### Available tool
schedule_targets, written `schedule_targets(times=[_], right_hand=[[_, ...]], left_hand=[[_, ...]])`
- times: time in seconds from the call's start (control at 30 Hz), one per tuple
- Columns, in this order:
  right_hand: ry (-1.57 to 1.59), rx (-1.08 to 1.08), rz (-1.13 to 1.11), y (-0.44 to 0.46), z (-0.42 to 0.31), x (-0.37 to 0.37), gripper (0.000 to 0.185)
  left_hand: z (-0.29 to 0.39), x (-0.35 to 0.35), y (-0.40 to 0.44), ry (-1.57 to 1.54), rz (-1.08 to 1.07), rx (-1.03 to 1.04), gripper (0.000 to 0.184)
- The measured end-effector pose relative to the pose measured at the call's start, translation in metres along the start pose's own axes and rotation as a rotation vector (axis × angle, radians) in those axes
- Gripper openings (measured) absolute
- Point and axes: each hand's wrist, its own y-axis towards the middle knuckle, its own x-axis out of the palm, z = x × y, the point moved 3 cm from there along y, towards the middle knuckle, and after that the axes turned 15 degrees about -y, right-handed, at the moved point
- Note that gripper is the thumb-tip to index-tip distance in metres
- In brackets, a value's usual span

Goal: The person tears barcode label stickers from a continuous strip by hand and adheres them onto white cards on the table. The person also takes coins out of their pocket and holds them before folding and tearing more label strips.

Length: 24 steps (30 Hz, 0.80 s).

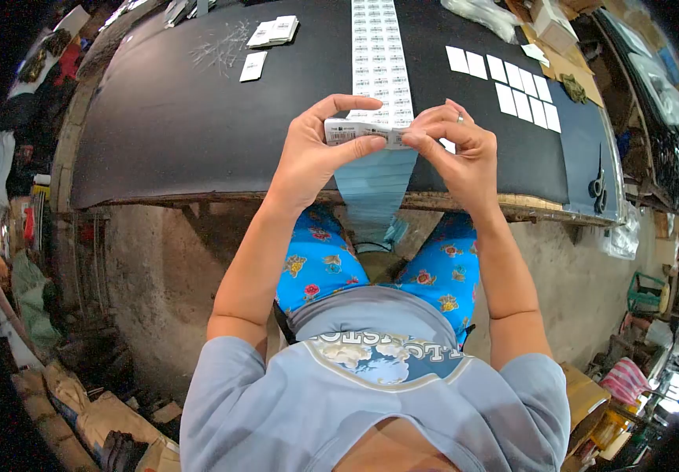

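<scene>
A long sheet of printed barcode labels (380,59) runs down the middle of the dark table toward me. Its near end is folded up between my hands, with a row of barcodes showing. My left hand (313,149) grips the left part of this end between thumb and fingers. At the right end, my right hand (459,147) pinches the edge of a label with thumb and fingertips; a small white piece shows under that hand. Translucent blue backing (374,185) hangs from the sheet over the table's front edge, between my knees.
White cards (522,90) lie in rows on the right of the table (174,134). Stacks of white cards (273,31) and a heap of thin clear strands (225,46) are at the back left. Black scissors (598,185) lie near the right edge.
</scene>
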Motion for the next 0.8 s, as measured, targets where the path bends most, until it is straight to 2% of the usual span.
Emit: schedule_targets(times=[0.1,0.17,0.2,0.23,0.3,0.5,0.73,0.8], right_hand=[[-0.048,-0.066,-0.036,0.006,-0.013,-0.009,0.018],[0.063,0.021,-0.107,0.011,-0.021,-0.015,0.026],[-0.023,-0.08,-0.092,0.013,-0.024,-0.018,0.025],[-0.025,-0.077,-0.091,0.016,-0.029,-0.022,0.025],[-0.262,-0.19,-0.139,0.021,-0.04,-0.027,0.019],[-0.365,-0.251,-0.149,0.026,-0.043,-0.028,0.012],[-0.321,-0.226,-0.106,0.02,-0.038,-0.027,0.013],[-0.38,-0.29,-0.079,0.02,-0.039,-0.028,0.012]], left_hand=[[0.001,-0.001,0.001,0.026,-0.026,0.027,0.031],[0.002,0.0,0.001,0.057,-0.034,0.024,0.029],[0.003,0.001,0.001,0.088,-0.041,0.018,0.027],[0.003,0.003,0.001,0.087,-0.044,0.015,0.027],[0.003,0.007,0.001,0.094,-0.06,0.011,0.025],[0.004,0.012,0.002,0.176,-0.053,-0.007,0.025],[-0.002,0.011,0.005,0.194,-0.036,0.002,0.02],[-0.005,0.011,0.004,0.139,-0.038,-0.022,0.02]])
